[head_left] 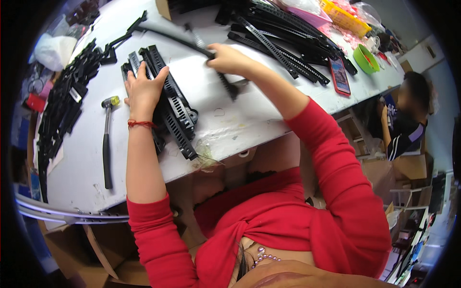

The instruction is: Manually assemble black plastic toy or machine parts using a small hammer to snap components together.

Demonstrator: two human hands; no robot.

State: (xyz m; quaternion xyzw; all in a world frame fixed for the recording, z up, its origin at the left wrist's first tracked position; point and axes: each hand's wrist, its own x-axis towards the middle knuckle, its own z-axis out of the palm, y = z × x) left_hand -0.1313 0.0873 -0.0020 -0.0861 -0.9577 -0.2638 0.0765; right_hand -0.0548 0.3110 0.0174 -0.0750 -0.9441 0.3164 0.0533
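Note:
My left hand (144,93) lies with spread fingers on a small stack of black slotted metal strips (180,108), near the table's front left. The strips lie side by side, slanting toward the table's front edge. My right hand (228,60) is closed on a long thin black bar (173,37), whose far end reaches up and left over the table. Below that hand hangs another dark piece (228,86), smeared by motion; I cannot tell whether it belongs to the bar. Left of my left hand rests a hammer (106,144) with a yellow head and black handle.
A long heap of black metal parts (67,103) runs along the table's left side. More slotted strips (283,41) are piled at the back right, beside a red-cased phone (339,77), a green bowl (366,58) and a yellow basket (343,17). A person (406,115) sits at the right.

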